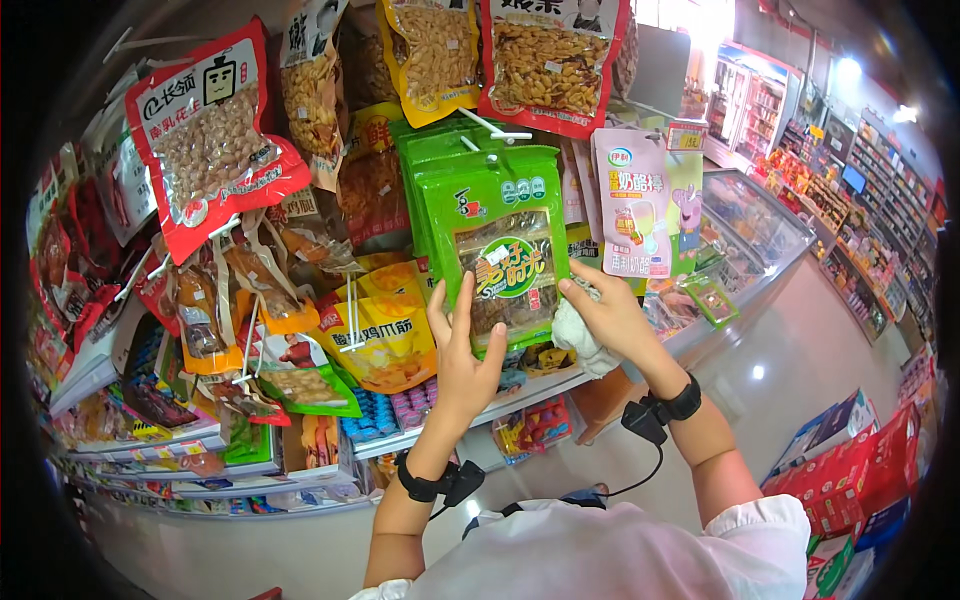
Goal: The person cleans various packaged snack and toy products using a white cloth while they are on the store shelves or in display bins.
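Observation:
Green seaweed snack packets [517, 180] hang in a stack on a white display hook [499, 135] in front of me. My left hand [469, 352] lies against the lower left edge of the front packet, its fingers apart. At the packet's lower right edge, my right hand [607, 315] touches the side with its fingertips and has a white cloth [581, 334] held beneath its fingers. A pink cheese-stick pouch [630, 202] hangs just to the right. Yellow pouches [382, 330] hang at the left of my left hand.
Red-edged peanut bags [217, 142] and other snack bags [555, 60] hang above and left. Shelves with a white edge [420, 435] run below. A glass-topped freezer [757, 217] stands to the right, and red boxes [855, 472] are stacked at the lower right.

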{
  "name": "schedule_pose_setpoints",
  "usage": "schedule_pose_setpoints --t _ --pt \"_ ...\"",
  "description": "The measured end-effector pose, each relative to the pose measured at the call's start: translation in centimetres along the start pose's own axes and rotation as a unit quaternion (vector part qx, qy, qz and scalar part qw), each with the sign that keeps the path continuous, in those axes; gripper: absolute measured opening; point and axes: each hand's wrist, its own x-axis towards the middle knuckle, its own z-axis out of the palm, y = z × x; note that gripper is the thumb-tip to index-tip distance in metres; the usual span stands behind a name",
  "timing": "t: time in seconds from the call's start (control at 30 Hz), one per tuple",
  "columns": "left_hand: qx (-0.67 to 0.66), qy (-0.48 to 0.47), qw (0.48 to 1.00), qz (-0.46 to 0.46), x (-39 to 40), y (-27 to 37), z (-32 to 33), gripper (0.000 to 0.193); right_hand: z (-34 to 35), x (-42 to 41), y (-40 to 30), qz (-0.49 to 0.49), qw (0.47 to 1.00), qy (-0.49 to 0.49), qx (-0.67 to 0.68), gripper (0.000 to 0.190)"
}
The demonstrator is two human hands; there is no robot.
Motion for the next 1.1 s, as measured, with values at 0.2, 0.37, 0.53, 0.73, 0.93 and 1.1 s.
schedule_pose_setpoints --t 0.2,0.37,0.53,0.73,0.93,1.1 --pt "0.006 -0.010 1.000 -0.010 1.0 -0.4 0.1 0.059 -0.1 1.7 1.3 -0.031 0.999 -0.021 0.001 0.045" --pt "-0.006 0.002 1.000 -0.022 2.2 -2.4 0.2 0.056 0.8 4.5 2.3 -0.029 0.999 -0.037 -0.022 0.044" --pt "-0.016 -0.013 0.999 -0.033 3.7 -4.3 0.1 0.057 2.2 7.1 2.8 -0.014 0.997 -0.077 -0.019 0.037" --pt "-0.001 -0.028 0.999 -0.027 6.0 -7.8 0.5 0.060 3.9 11.1 4.4 -0.037 0.995 -0.089 -0.007 0.039" --pt "0.005 -0.045 0.998 -0.037 7.6 -9.6 1.2 0.062 4.9 15.7 6.7 -0.027 0.990 -0.107 -0.088 0.043" --pt "0.012 -0.045 0.998 -0.042 7.1 -9.4 1.2 0.063 4.9 15.4 5.4 0.006 0.991 -0.117 -0.070 0.041"
